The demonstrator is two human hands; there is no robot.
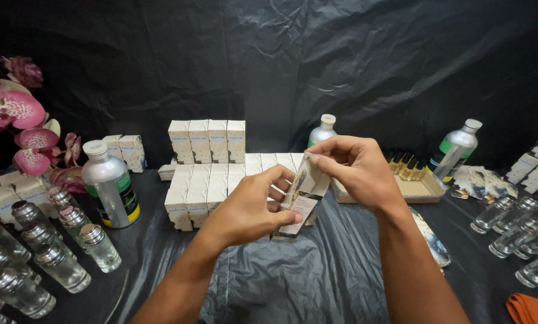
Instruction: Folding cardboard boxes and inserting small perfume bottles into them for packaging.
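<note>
1. While we look down at the worktop [317,282], both hands meet at centre on one small carton [302,201], held tilted above the black sheet.
2. Left hand [251,207]: fingers wrapped around the carton's lower body, thumb on its front face.
3. Right hand [356,168]: fingertips pinching the carton's top flap [313,161].
4. Just behind the carton we see stacked white boxes [206,162], some upright, some lying flat.
5. Left side: a silver bottle [109,186] with a green label, then rows of clear glass vials [47,252] with silver caps; pink orchids [17,120] at the edge.
6. Right side: a shallow tray [422,189], two more silver bottles [455,150], more vials [521,234] lying down, an orange cloth [530,309] in the corner.
</note>
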